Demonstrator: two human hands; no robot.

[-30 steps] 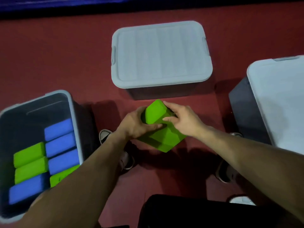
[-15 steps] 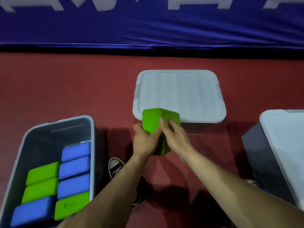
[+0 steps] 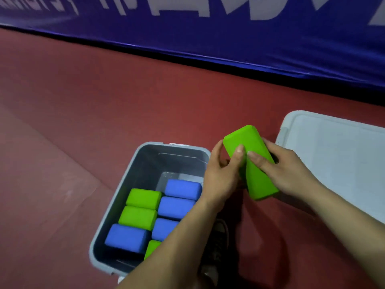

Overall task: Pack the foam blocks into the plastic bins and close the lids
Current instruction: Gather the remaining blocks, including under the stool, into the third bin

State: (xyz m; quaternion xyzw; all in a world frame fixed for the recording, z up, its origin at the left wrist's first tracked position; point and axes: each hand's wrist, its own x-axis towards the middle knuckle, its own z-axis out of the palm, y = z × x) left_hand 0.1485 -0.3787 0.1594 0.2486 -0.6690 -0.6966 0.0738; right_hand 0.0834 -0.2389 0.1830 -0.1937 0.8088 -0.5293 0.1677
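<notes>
Here, hands: left hand [image 3: 220, 176] and right hand [image 3: 281, 170] both grasp 1 green block [image 3: 253, 163]; held beside the open bin [image 3: 116, 205]
Bin: blue and green blocks inside

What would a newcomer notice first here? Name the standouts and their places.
The bright green foam block, held between the left hand and right hand right of centre, above the red floor. Next, the open grey bin at lower centre, holding rows of blue and green blocks, and the blue banner across the top.
</notes>
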